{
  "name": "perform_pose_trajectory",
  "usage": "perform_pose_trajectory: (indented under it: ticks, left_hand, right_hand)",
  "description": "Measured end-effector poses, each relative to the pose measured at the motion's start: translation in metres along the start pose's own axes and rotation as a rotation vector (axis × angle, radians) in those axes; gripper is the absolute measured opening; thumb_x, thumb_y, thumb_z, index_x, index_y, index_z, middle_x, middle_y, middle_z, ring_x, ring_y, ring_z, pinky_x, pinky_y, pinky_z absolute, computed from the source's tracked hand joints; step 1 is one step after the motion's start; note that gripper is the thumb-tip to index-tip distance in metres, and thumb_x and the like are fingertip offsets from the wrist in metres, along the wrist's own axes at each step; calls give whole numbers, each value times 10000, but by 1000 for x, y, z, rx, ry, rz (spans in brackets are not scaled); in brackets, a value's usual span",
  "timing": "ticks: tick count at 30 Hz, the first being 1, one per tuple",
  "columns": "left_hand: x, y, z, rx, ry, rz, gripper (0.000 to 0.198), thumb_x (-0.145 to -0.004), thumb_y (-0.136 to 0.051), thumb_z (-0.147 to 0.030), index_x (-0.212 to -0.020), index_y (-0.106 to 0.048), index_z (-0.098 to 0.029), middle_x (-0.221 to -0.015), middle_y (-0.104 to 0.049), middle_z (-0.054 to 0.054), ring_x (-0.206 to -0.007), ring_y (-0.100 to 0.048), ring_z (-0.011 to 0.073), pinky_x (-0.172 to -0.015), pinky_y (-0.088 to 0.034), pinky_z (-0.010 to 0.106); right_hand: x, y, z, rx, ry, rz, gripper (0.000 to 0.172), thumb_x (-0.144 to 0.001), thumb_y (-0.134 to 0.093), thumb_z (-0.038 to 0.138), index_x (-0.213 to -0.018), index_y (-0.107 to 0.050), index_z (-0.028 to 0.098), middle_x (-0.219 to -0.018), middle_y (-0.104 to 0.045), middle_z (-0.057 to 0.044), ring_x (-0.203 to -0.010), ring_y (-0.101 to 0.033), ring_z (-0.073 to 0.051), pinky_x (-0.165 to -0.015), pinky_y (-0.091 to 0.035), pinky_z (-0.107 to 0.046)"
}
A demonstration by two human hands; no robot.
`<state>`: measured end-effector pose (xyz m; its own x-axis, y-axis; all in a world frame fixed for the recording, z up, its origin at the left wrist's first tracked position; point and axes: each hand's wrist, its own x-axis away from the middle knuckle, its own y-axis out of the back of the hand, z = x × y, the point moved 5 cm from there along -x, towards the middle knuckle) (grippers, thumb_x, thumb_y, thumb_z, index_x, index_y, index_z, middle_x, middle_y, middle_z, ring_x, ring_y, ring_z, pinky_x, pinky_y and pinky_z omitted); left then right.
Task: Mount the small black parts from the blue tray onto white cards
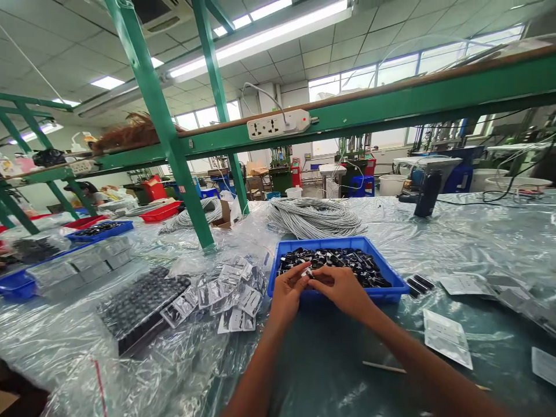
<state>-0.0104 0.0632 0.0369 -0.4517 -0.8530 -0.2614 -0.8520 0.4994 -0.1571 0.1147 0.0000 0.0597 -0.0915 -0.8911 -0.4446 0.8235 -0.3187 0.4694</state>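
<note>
My left hand point(292, 285) and my right hand point(341, 288) meet over the front part of a blue tray point(391, 294). Between their fingertips is a small black and white piece point(307, 272), too small to make out fully; both hands pinch it. Many shiny black parts point(360, 265) fill the tray beneath and behind the hands. Left of the tray lies a loose heap of small clear packets point(234, 289) with printed cards. Some more black parts point(419, 285) lie in a row by the tray's right side.
A block of dark round-topped parts point(141, 304) stands at left. Coiled grey cable point(315, 217) lies behind the tray. Flat packets point(447, 336) and a thin stick point(384, 366) are at right. A green frame post point(182, 185) rises at left, with a power strip point(278, 124) on its crossbeam.
</note>
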Motion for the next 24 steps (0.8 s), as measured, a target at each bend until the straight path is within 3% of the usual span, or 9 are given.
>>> perform_pose_trajectory:
  ticks: [4,9,12,15,18,21,24]
  left_hand:
    - [-3,5,0,-80,-25,-67,446,-656,-778,-421,-1004,-703,-153,-799,-695,52,-756,-669,193,-704,-556,303]
    - [-8,26,-4,-143,-124,-263,446,-674,-756,-430,-1017,-657,-162,-773,-654,24,-707,-655,173,-677,-543,288]
    - [-8,23,-7,-125,-125,-164,405,-674,-758,-411,-989,-674,-170,-830,-680,48,-777,-670,189,-732,-542,296]
    - [-5,9,-5,-79,-82,-7,366,-701,-743,-406,-979,-693,-173,-912,-710,82,-856,-679,221,-792,-548,332]
    - [-4,3,-1,-66,-50,57,390,-710,-737,-431,-995,-696,-169,-950,-718,96,-851,-681,234,-769,-554,348]
    - [-9,14,-1,-197,-90,-66,392,-719,-718,-436,-1004,-692,-168,-887,-710,82,-799,-670,221,-722,-541,327]
    - [-10,47,-12,-382,-140,-366,440,-761,-638,-462,-1084,-664,-164,-824,-663,58,-739,-640,209,-690,-530,336]
  right_hand:
    - [0,-5,5,246,150,-80,203,-867,-513,175,-794,-702,162,-741,-740,-77,-666,-702,-217,-668,-536,-322]
    - [1,1,6,51,161,-291,212,-899,-478,194,-899,-689,176,-818,-739,-60,-720,-705,-178,-714,-571,-291]
    - [0,-2,11,39,195,-248,173,-865,-596,254,-1013,-661,195,-943,-702,-65,-775,-670,-176,-669,-573,-279]
    - [-3,-6,12,122,204,-151,156,-845,-657,262,-989,-650,201,-858,-645,-39,-738,-620,-173,-606,-544,-266]
    - [-4,-5,10,174,231,-83,76,-879,-619,215,-950,-641,199,-820,-647,-26,-752,-630,-173,-674,-543,-285]
    - [-4,1,9,249,311,-91,103,-900,-566,165,-955,-649,195,-881,-687,-53,-800,-662,-194,-755,-546,-334]
    - [-8,13,5,289,308,-214,167,-928,-515,172,-1002,-662,202,-929,-701,-71,-844,-678,-209,-775,-557,-352]
